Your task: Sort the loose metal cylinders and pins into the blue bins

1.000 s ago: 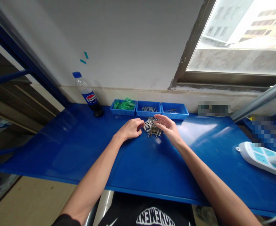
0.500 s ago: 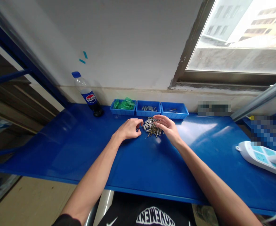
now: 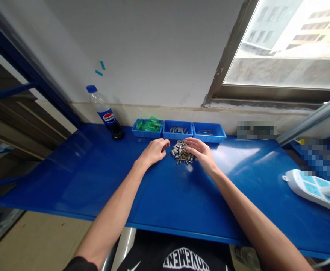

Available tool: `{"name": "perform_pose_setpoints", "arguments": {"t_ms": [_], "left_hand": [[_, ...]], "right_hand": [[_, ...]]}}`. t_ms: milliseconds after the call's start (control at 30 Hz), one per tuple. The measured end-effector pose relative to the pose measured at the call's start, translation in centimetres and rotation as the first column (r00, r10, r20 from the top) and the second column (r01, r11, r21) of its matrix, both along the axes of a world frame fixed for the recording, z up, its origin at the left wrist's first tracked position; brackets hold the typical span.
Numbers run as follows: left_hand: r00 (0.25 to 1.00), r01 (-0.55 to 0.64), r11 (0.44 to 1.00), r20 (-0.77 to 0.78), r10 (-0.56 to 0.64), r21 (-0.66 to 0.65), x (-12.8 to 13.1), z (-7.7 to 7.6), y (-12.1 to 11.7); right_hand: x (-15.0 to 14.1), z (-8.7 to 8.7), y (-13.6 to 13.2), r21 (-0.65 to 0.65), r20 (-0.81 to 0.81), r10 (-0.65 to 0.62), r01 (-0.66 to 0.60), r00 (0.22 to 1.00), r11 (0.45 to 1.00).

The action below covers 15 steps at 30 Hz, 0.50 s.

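A small heap of loose metal parts (image 3: 179, 149), grey cylinders mixed with thin brassy pins, lies on the blue table (image 3: 176, 199). Just left of the heap is my left hand (image 3: 153, 152), its fingers curled in towards the thumb; whatever they may hold is hidden. My right hand (image 3: 200, 152) reaches over the heap's right side with fingers stretched out and thumb apart, touching or just above the parts. Behind the heap stand three blue bins in a row: one with green plastic pieces (image 3: 149, 124), one with grey cylinders (image 3: 178, 130), one with a few thin pins (image 3: 207, 131).
A Pepsi bottle (image 3: 108, 116), partly full, stands at the back left near the wall. To the right lies a white power strip (image 3: 313, 186) with a cable. A metal post (image 3: 314, 116) slants up at the right, and a window is above.
My left hand has moved slightly up and away from the heap, its fingers and thumb drawing closer together. My right hand has hardly moved.
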<state>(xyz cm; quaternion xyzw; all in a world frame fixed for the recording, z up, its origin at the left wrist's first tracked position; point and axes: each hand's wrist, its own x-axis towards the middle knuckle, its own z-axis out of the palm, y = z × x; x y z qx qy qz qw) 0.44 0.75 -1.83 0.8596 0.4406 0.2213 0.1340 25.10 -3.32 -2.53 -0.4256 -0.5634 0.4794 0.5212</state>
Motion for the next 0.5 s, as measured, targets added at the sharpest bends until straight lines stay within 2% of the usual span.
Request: {"name": "perform_pose_setpoints", "arguments": {"t_ms": [167,333,500], "left_hand": [[0.999,-0.017,1.0,-0.04,0.017,0.007,0.31,0.54,-0.34],[0.991,-0.1,0.995,-0.089,0.102,0.028,0.33,0.9,-0.62],[0.992,-0.086,0.996,-0.093,0.085,0.0,0.29,0.61,-0.55]], "right_hand": [[-0.02,-0.06,-0.01,0.0,0.004,-0.003,0.003,1.0,1.0],[0.04,-0.14,0.05,0.0,0.003,0.004,-0.004,1.0,1.0],[0.08,-0.28,0.19,0.01,-0.018,0.004,-0.004,1.0,1.0]]}}
